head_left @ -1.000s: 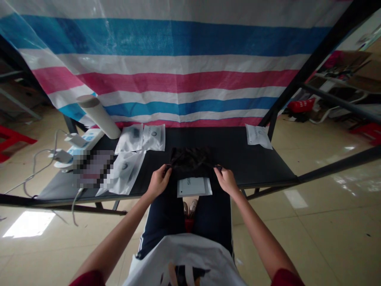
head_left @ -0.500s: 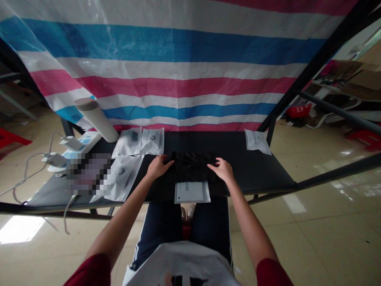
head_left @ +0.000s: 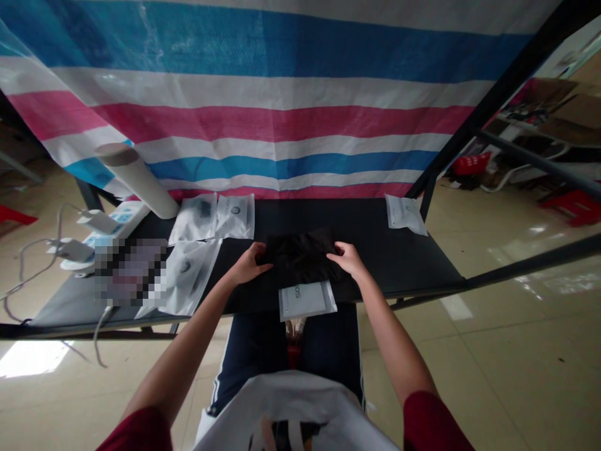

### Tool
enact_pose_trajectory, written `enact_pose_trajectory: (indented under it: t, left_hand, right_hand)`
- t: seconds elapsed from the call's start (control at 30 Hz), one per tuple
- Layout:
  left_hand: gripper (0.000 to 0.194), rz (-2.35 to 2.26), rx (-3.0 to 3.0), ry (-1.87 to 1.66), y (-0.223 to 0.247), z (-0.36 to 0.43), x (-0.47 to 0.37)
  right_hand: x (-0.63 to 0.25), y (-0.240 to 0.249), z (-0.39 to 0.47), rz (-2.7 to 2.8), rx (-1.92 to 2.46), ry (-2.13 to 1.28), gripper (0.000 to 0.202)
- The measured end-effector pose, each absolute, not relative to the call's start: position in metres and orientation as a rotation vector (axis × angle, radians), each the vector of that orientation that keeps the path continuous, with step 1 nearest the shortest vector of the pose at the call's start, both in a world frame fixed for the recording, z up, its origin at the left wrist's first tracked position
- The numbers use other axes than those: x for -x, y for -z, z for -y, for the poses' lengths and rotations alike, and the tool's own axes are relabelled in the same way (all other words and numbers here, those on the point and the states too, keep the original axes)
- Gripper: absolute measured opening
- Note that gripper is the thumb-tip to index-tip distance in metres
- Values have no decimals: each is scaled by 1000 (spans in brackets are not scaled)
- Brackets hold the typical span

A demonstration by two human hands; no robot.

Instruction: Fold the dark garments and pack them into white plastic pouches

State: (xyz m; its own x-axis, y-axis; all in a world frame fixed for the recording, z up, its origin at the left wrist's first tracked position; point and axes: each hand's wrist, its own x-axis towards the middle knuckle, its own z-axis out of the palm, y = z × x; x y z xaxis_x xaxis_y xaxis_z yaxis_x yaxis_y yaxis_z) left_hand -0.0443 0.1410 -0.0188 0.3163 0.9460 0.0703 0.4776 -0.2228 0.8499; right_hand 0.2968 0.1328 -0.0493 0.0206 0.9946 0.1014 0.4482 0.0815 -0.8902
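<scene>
A crumpled piece of black cloth lies on the dark tabletop in front of me. At its left edge is my left hand, thumb on top and fingers curled at the border, closed on the fabric. My right hand grips the opposite edge the same way. The cloth's exact kind is hard to make out against the black surface. Just below it, a pale flat packet with dark lettering sits slightly tilted, overhanging the table's front edge.
Left of the cloth lie several frosted plastic pouches. Beyond them are a white cylinder, a power strip with plugged-in chargers, and a blurred-out item. Another pouch lies at the back right. A striped sheet hangs behind the table.
The cloth looks flatter and more spread out between my hands. The packet below it has turned slightly and shifted a little right. My view has tilted slightly.
</scene>
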Motion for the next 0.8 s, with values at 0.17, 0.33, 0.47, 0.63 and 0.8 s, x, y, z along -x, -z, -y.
enact_pose_trajectory:
  t: [0.17, 0.33, 0.47, 0.63, 0.8]
  left_hand:
    - [11, -1164, -1873, -823, 18, -127, 41]
    - [14, -1248, -2174, -852, 9, -111, 37]
    - [45, -1221, -2220, -788, -3, -98, 35]
    - [27, -1239, -2384, -634, -5, -88, 34]
    - [18, -1295, -2618, -532, -7, -79, 39]
  right_hand:
    - [-305, 43, -120, 1580, 1311, -880, 4]
    - [-305, 36, -110, 1690, 1327, -835, 12]
    - [-303, 36, -109, 1681, 1288, -779, 20]
    - [-304, 42, -108, 1668, 1259, -775, 13]
    - [-304, 33, -100, 1690, 1325, -744, 23]
